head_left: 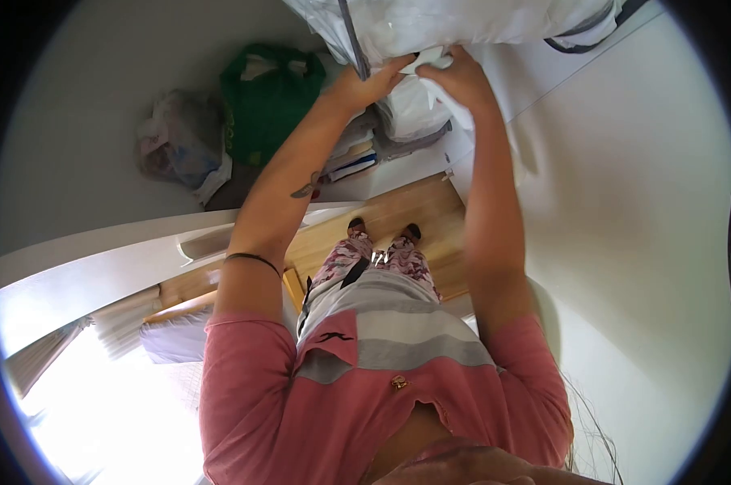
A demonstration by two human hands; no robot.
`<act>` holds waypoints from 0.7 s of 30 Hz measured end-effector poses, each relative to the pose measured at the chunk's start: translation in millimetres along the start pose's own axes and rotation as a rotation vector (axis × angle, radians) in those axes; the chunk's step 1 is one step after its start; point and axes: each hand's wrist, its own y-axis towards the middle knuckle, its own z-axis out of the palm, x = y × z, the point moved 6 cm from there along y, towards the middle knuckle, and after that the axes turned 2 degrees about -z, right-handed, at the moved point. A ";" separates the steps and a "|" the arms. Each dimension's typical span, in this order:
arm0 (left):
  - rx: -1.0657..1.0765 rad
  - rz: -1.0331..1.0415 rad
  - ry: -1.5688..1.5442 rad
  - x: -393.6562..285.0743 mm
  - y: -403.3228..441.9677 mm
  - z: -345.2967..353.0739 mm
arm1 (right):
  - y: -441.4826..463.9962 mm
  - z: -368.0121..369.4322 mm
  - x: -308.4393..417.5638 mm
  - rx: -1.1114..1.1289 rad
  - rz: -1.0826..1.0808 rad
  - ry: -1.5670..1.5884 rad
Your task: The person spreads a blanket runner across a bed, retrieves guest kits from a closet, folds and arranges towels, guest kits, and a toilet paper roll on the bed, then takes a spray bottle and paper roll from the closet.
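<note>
A large white, partly see-through storage bag (454,23) with dark grey piping fills the top of the view. Just under it, my left hand (373,83) pinches a loose white piece (430,61) that looks like plastic or thin cloth. From the other side my right hand (461,79) has its thumb and fingers closed on the same piece. A white strip of it hangs down beside my right wrist. Where this piece joins the bag, if it does, I cannot make out.
Left of my arm sit a green bag (268,105) and a tied plastic bag (179,141) on a shelf. Folded items (353,158) are stacked below my hands. A white panel (624,242) stands close on the right. Wooden floor (414,206) lies beneath my feet.
</note>
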 end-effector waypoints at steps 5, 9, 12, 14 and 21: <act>-0.030 0.045 0.079 -31.9 -11.7 -12.6 | 14.8 1.9 -29.4 0.438 0.275 0.659; -0.074 0.147 0.101 -47.0 -11.3 -22.4 | 11.6 11.4 -34.3 0.493 0.291 0.780; -0.040 0.162 0.046 -49.9 -5.0 -30.6 | 8.4 -0.4 -7.9 0.504 0.280 0.574; 0.028 0.093 -0.056 -48.4 -1.4 -35.6 | 8.7 5.5 -3.7 0.538 0.300 0.373; -0.057 -0.072 -0.430 -29.4 -4.6 -29.7 | 4.5 41.3 -23.9 0.367 0.222 -0.141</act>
